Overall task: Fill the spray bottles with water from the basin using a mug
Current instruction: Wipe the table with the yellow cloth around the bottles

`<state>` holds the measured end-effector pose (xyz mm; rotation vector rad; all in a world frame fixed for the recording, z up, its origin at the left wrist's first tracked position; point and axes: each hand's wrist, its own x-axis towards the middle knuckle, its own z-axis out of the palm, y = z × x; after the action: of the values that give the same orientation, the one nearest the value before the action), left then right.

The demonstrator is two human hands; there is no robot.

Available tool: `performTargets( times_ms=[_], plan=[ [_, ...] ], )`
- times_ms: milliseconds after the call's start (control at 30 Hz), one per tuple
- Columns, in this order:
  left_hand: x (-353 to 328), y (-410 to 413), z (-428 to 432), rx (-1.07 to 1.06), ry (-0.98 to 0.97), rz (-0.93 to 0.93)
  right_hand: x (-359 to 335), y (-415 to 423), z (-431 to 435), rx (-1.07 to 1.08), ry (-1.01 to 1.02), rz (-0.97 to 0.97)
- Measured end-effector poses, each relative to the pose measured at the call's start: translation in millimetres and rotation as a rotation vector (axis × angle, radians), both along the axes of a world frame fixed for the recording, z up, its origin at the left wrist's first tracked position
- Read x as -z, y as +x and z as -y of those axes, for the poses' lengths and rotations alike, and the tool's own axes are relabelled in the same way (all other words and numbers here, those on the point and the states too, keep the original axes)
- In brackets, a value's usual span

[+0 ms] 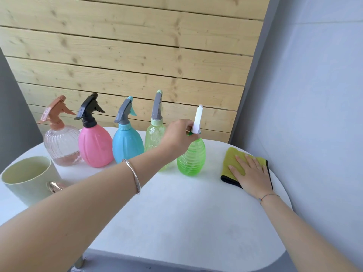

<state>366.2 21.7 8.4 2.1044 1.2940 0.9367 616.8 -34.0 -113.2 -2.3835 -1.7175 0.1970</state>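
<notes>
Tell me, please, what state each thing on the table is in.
Clear bottle: upright, capped, a little liquid at the bottom.
Pink bottle: upright, capped, fill hidden.
Blue bottle: upright, capped, fill hidden.
Pale green bottle: upright, capped.
Green bottle: upright, capped, gripped at the neck.
Mug: upright, contents unclear.
Cloth: folded, lying flat.
Left hand: grips the green bottle's neck.
Right hand: flat on the cloth.

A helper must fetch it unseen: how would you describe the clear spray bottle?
On the white table, five spray bottles line the wooden wall. The clear spray bottle is the leftmost, behind the pale mug. Only it has a colourless body and a copper-pink trigger.
</notes>
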Motion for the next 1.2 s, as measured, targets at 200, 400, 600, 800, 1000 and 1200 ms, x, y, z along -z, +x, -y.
performTargets(
  times_ms=[200, 400, 600, 800, 1000, 1200],
  plan=[
    [5.5, -4.9, 1.6, -0.032, -0.007, 0.035, 0.5, -3.3, 8.3, -0.002, -0.012, 0.002],
    [12.8, -7.0, 1.2, -0.056, 0.009, 0.072, -0.5, -12.4, 33.7, -0.022, -0.019, -0.014],
    [16.0, -13.7, 15.8, -0.043, 0.058, 0.055, 2.1, -40.2, 76.8, -0.063, 0.010, -0.005],
    [14.1, -51.8, 43.5, -0.330, 0.311, 0.212, 0.1, -81.3, 110.0, -0.116, -0.016, 0.032],
    [11.7, -75.9, 5.2, -0.245, 0.001, 0.054, 0.2, -140.8, 117.3, -0.234, 0.006, 0.064],
    [8.0, -74.2, -16.0, -0.201, -0.058, 0.124, 7.3, -196.7, 114.2, -0.322, 0.030, 0.120]
  ],
)
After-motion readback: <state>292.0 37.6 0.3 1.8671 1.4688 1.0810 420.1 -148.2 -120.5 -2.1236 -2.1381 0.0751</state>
